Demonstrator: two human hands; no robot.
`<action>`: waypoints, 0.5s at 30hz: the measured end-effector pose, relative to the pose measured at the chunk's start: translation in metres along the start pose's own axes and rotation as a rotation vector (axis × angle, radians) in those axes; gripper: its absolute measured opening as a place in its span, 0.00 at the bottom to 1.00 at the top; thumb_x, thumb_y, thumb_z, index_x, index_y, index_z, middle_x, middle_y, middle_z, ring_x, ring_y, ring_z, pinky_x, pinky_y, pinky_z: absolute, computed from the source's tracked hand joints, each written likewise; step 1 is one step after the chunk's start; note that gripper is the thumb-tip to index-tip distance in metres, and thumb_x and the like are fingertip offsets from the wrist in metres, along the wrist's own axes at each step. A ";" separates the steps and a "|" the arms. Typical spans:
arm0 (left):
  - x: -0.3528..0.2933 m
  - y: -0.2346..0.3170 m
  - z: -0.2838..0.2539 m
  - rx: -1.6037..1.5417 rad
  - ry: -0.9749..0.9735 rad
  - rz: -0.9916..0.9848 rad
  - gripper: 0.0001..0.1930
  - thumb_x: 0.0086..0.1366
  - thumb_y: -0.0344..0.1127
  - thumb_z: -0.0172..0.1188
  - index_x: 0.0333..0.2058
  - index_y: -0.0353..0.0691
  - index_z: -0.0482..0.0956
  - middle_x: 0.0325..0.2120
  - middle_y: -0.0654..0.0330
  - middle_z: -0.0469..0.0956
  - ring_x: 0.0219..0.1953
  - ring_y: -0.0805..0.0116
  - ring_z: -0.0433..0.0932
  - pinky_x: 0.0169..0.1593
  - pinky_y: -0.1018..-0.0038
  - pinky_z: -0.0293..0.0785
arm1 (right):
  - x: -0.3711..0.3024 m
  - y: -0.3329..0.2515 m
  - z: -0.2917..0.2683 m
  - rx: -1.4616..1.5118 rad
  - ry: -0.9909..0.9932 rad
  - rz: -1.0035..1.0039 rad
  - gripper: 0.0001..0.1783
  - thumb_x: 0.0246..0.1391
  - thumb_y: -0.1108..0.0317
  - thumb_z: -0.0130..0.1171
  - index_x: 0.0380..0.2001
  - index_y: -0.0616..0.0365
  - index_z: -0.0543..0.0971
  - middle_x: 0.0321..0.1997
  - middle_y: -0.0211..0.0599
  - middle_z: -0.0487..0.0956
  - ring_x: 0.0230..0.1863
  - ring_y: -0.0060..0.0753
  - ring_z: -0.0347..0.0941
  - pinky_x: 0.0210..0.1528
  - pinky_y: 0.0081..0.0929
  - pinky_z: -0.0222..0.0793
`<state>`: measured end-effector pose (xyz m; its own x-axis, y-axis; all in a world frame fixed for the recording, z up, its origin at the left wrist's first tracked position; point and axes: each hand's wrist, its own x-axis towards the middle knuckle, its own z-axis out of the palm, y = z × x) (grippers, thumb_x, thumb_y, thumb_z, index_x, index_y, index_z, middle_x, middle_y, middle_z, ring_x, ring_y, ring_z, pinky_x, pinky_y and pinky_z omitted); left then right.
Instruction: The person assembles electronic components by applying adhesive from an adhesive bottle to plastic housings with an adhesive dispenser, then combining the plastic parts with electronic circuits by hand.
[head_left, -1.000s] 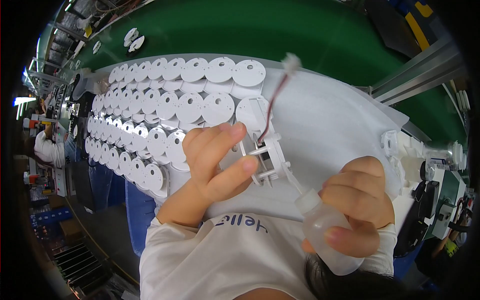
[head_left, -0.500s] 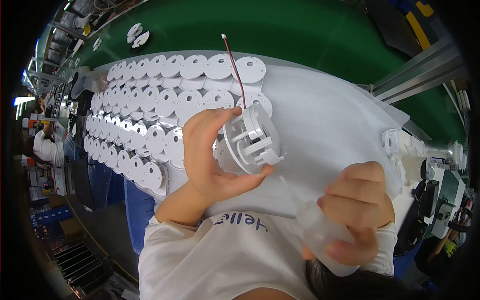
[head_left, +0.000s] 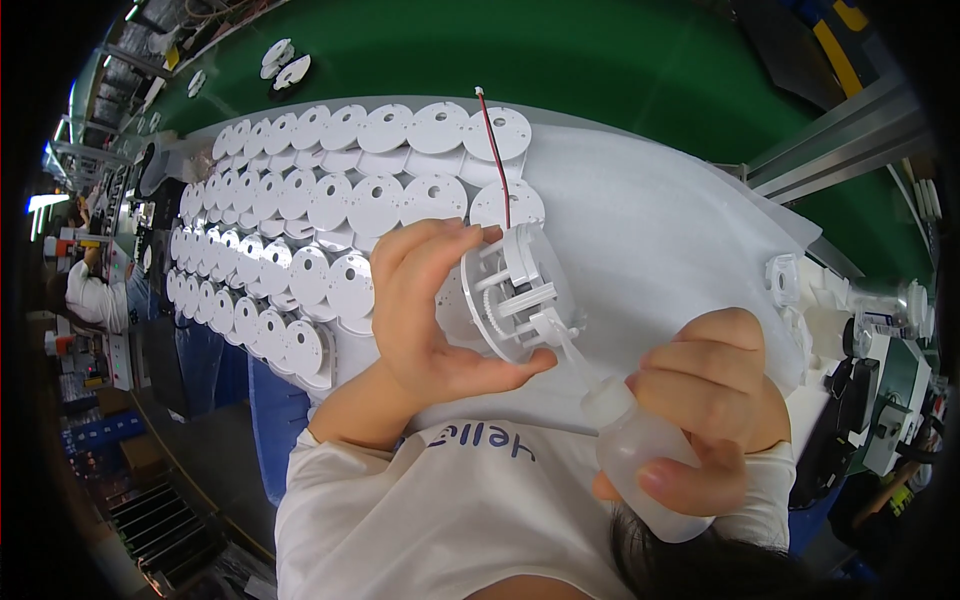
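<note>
Between the thumb and fingers of my left hand (head_left: 425, 310) is a round white plastic gear assembly (head_left: 520, 295), tilted so its inner posts and toothed wheel face right. A thin red and black cable (head_left: 497, 155) with a small white connector rises from its top. My right hand (head_left: 705, 405) is wrapped round a translucent squeeze bottle (head_left: 645, 465) with a long narrow nozzle. The nozzle's tip reaches the lower right edge of the assembly; whether it touches is too small to tell. Any liquid is not visible.
Rows of white round plastic parts (head_left: 385, 205) cover the left of a white foam sheet (head_left: 650, 230) on a green table (head_left: 600, 60). Several loose white parts (head_left: 285, 65) lie at the far left. A metal post (head_left: 840, 150) and a clear jar (head_left: 905, 305) stand at right.
The squeeze bottle's nozzle has come up to the assembly, from a small gap away. My left hand has shifted the assembly slightly right and down, and its cable has swung along.
</note>
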<state>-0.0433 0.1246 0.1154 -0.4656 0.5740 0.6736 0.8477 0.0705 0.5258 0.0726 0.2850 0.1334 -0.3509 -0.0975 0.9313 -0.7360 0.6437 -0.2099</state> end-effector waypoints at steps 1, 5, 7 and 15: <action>0.000 -0.001 0.000 -0.010 -0.003 0.001 0.36 0.28 0.41 0.68 0.39 0.30 0.65 0.32 0.52 0.68 0.37 0.62 0.64 0.38 0.75 0.63 | 0.000 0.000 0.000 0.001 -0.001 0.001 0.20 0.26 0.68 0.54 0.31 0.41 0.68 0.21 0.31 0.69 0.16 0.24 0.61 0.17 0.17 0.50; -0.004 -0.004 0.000 -0.150 0.002 -0.074 0.36 0.29 0.41 0.68 0.39 0.30 0.65 0.34 0.52 0.67 0.37 0.62 0.64 0.39 0.75 0.63 | 0.000 0.000 0.000 -0.001 -0.016 -0.007 0.19 0.27 0.68 0.53 0.31 0.41 0.68 0.21 0.30 0.69 0.16 0.24 0.60 0.17 0.18 0.50; -0.006 -0.002 -0.002 -0.284 -0.044 -0.270 0.36 0.30 0.41 0.67 0.40 0.29 0.64 0.35 0.52 0.66 0.37 0.62 0.65 0.40 0.74 0.62 | 0.000 0.000 0.001 0.002 -0.031 -0.010 0.19 0.26 0.68 0.53 0.30 0.41 0.68 0.21 0.31 0.69 0.16 0.24 0.60 0.17 0.18 0.50; -0.011 -0.005 0.003 -0.583 -0.036 -0.404 0.38 0.35 0.42 0.67 0.44 0.28 0.60 0.37 0.54 0.66 0.41 0.66 0.65 0.45 0.74 0.60 | -0.001 0.002 0.005 -0.014 -0.010 -0.049 0.15 0.25 0.68 0.52 0.25 0.40 0.69 0.20 0.31 0.69 0.15 0.25 0.59 0.16 0.18 0.50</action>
<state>-0.0419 0.1201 0.1040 -0.6973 0.6227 0.3549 0.3314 -0.1590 0.9300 0.0682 0.2826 0.1303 -0.3204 -0.1370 0.9373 -0.7444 0.6483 -0.1596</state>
